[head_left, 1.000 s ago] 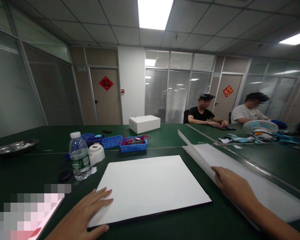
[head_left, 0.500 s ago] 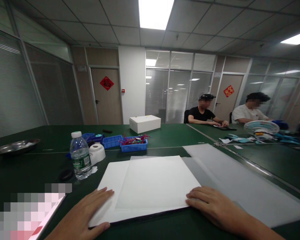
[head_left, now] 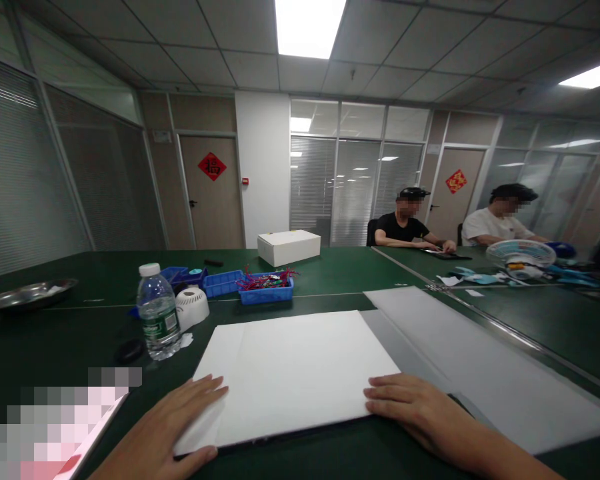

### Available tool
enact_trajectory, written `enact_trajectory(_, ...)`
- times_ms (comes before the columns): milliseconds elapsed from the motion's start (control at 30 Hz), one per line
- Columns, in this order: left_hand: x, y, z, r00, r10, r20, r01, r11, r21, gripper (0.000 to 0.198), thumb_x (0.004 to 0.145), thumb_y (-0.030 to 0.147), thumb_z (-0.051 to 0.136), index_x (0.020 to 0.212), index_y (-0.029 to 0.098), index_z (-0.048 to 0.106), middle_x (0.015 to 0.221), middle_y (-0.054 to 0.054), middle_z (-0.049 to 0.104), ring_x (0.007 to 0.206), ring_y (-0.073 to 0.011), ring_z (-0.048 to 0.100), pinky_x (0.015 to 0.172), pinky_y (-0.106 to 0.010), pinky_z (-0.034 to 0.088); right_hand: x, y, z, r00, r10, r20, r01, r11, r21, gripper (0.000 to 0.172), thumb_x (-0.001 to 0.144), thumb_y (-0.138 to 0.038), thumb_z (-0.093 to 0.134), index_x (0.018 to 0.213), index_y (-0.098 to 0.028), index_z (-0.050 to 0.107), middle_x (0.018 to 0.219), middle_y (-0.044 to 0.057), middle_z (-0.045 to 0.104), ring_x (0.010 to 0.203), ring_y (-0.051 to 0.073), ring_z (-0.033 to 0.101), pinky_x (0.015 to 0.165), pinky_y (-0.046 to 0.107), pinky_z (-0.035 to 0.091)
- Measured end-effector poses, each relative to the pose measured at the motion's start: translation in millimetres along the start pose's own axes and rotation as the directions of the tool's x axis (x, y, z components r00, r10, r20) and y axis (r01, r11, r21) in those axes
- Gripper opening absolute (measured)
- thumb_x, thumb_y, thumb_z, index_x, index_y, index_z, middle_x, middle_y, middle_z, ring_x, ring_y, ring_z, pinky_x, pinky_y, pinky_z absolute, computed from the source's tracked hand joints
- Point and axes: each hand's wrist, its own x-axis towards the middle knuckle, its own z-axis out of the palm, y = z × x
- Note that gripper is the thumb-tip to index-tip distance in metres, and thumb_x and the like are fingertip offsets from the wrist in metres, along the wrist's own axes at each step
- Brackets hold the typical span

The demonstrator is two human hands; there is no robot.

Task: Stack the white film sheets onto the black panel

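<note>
A white sheet of paper [head_left: 300, 373] lies flat in front of me, with a dark edge showing under its near side. My left hand [head_left: 187, 413] rests on its left side, fingers stretched out over the paper and thumb apart at the near corner. On the right edge lies my right hand [head_left: 405, 400], its fingers extended flat on the sheet. Beside and partly beneath the right forearm, a large translucent sheet [head_left: 480, 353] spreads over the table. Neither hand grips anything.
The green table [head_left: 340, 277] holds a water bottle [head_left: 159, 313], a white vented housing [head_left: 193, 307], blue trays [head_left: 267, 293] with red wires, a white box [head_left: 289, 248] and a metal dish [head_left: 27, 297]. Two people [head_left: 405, 223] sit at the back right.
My right hand has slid slightly left over the paper. The strip of translucent sheet behind the paper's far edge no longer shows, and the paper's surface looks more even.
</note>
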Motion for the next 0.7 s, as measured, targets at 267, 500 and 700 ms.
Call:
enact_trajectory(267, -2.0, 6.6, -7.3, 1.000, 0.021, 0.021, -0.021, 1.000, 0.016, 0.059, 0.091, 0.070, 0.058, 0.146, 0.052, 0.051, 0.163, 0.005, 0.042, 0.148, -0.0343, 0.042, 0.118, -0.057, 0.038, -2.5, 1.2, 4.9, 1.000, -0.006, -0.014, 0.006, 0.999, 0.044, 0.045, 0.108, -0.034, 0.038, 0.151, -0.042, 0.047, 0.153, -0.003, 0.051, 0.145, 0.020, 0.044, 0.122, 0.047, 0.039)
enact_trajectory(500, -0.1, 11.4, -9.9, 1.000, 0.008, 0.013, -0.008, 1.000, -0.006, 0.057, 0.087, 0.072, 0.061, 0.140, 0.050, 0.059, 0.159, 0.005, 0.048, 0.146, -0.0357, 0.045, 0.116, -0.058, 0.041, -8.3, 31.4, 19.2, 0.827, 0.467, -0.314, -0.513, 0.854, -0.081, 0.060, 0.102, -0.059, 0.039, 0.146, -0.023, 0.057, 0.146, 0.009, 0.059, 0.135, 0.032, 0.056, 0.117, 0.059, 0.041)
enact_trajectory(700, -1.7, 4.3, -1.1, 0.996, 0.029, -0.089, -0.033, 0.998, -0.046, 0.056, 0.085, 0.066, 0.069, 0.137, 0.046, 0.064, 0.158, 0.002, 0.051, 0.144, -0.0347, 0.049, 0.116, -0.053, 0.044, -10.7, 44.8, 22.4, 0.793, 0.523, -0.312, -0.563, 0.825, -0.050, 0.064, 0.101, -0.063, 0.035, 0.144, -0.021, 0.058, 0.140, 0.011, 0.064, 0.124, 0.033, 0.062, 0.110, 0.059, 0.047)
